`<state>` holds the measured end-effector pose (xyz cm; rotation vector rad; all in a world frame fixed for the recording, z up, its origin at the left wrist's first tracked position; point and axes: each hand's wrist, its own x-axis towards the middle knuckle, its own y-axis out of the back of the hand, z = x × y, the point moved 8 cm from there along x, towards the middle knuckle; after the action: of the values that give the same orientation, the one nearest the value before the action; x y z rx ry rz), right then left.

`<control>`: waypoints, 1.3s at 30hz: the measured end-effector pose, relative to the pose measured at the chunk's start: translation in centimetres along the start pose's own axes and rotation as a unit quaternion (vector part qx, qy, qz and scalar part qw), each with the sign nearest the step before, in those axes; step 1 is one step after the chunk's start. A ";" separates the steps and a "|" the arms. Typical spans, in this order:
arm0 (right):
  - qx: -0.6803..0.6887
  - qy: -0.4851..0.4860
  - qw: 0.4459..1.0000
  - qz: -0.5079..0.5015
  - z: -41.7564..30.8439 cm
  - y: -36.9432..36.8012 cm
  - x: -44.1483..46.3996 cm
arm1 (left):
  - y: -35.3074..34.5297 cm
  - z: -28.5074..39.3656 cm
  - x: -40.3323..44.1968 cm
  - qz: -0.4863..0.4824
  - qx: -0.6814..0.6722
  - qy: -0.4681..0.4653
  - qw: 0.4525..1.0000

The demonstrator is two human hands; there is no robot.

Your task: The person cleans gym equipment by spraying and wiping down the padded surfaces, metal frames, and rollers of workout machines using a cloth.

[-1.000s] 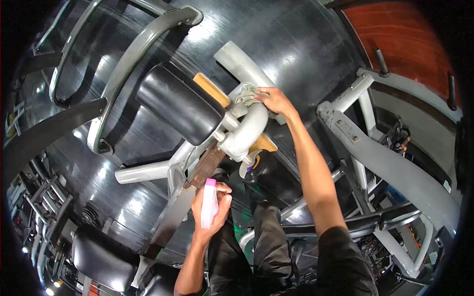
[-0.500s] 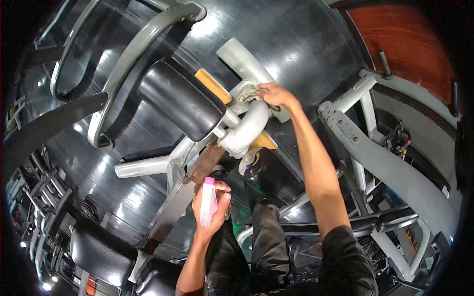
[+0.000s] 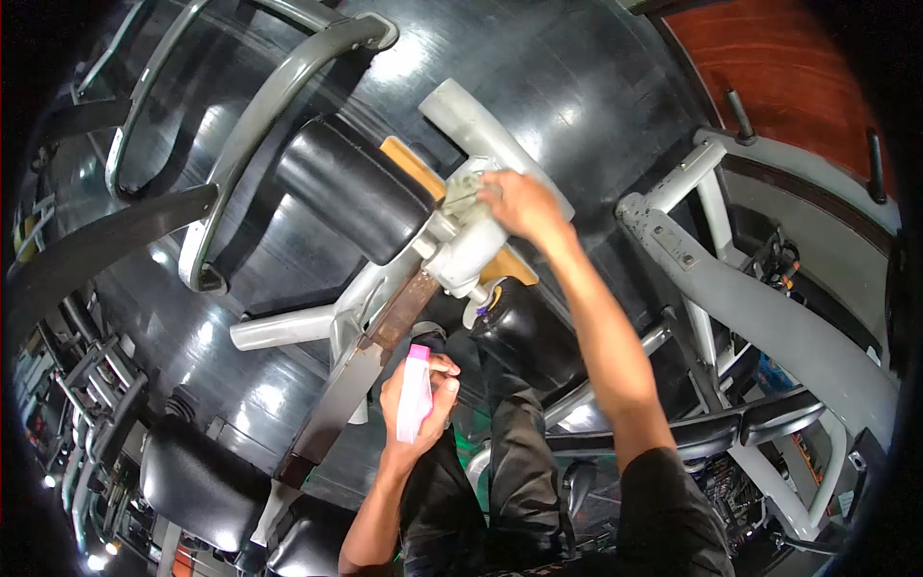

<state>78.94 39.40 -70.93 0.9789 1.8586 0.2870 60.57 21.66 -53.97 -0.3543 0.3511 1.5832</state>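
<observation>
My right hand (image 3: 524, 207) presses a pale greenish cloth (image 3: 464, 199) against the light grey curved tube (image 3: 466, 255) of a gym machine. Its fingers close over the cloth, beside a black padded roller (image 3: 358, 188). Lower down, my left hand (image 3: 423, 404) is wrapped round a spray bottle, whose white and pink trigger head (image 3: 414, 394) points up; the bottle's body is mostly hidden by the hand. A second black roller (image 3: 531, 332) sits below the tube, near my legs. Yellow-orange plates (image 3: 413, 166) show on both sides of the tube.
A brown and grey beam (image 3: 336, 404) runs down-left to black seat pads (image 3: 202, 481). Curved grey frames (image 3: 260, 106) stand at upper left. Another grey machine frame (image 3: 731, 288) stands on the right. Dark shiny floor (image 3: 577, 87) lies beyond the machine.
My right hand and the cloth have moved slightly left and toward the near side along the tube. My left hand still holds the spray bottle, shifted a little right in view.
</observation>
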 end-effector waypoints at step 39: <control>0.707 -0.295 0.635 0.105 20.4 -17.5 5.1 | 5.4 -0.2 -3.8 0.047 -0.027 -0.003 0.999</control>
<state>86.39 27.38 -94.41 1.9618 1.0478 -1.4587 55.34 17.92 -52.51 -0.3783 0.3242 1.6871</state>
